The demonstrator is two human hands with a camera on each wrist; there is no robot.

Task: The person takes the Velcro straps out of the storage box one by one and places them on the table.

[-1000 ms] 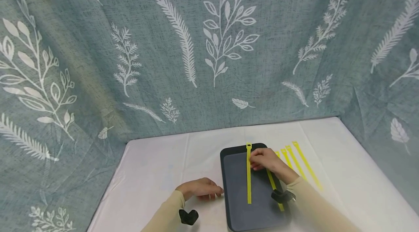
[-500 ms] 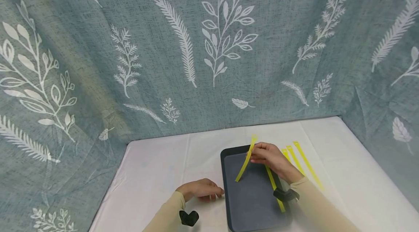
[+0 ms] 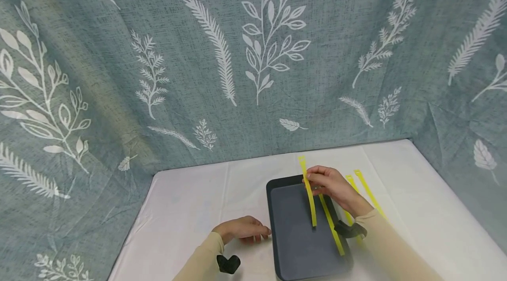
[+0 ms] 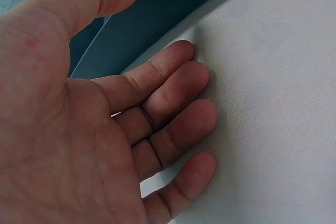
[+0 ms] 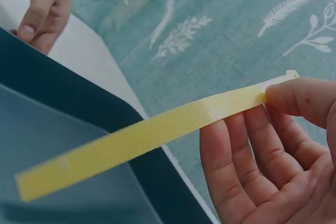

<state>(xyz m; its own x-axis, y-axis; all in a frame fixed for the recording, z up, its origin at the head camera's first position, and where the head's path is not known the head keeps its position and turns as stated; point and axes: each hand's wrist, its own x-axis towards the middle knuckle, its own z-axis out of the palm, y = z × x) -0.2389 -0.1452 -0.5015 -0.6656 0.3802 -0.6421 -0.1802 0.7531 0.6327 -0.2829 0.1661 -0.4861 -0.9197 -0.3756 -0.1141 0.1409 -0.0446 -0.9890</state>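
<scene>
In my right hand (image 3: 328, 184) I pinch a yellow hook-and-loop cable tie (image 5: 152, 139) between thumb and fingers, near its slotted head. The tie's free end hangs over the dark grey tray (image 3: 293, 237), and its head stands above the far rim. A second yellow cable tie (image 3: 332, 223) lies lengthwise inside the tray along the right side. My left hand (image 3: 242, 228) rests at the tray's left side with fingers loosely bent. Its thumb is at the rim, and the other fingers (image 4: 181, 127) lie by the white cloth outside the wall.
More yellow cable ties (image 3: 368, 188) lie slanted on the white cloth (image 3: 198, 201) right of the tray, partly covered by my right forearm. A blue-green curtain (image 3: 222, 131) with white leaf prints closes off the back and both sides.
My right hand has risen and moved slightly right, lifting the cable tie. The tie's free end swung left, then back right. My left hand has stayed in place.
</scene>
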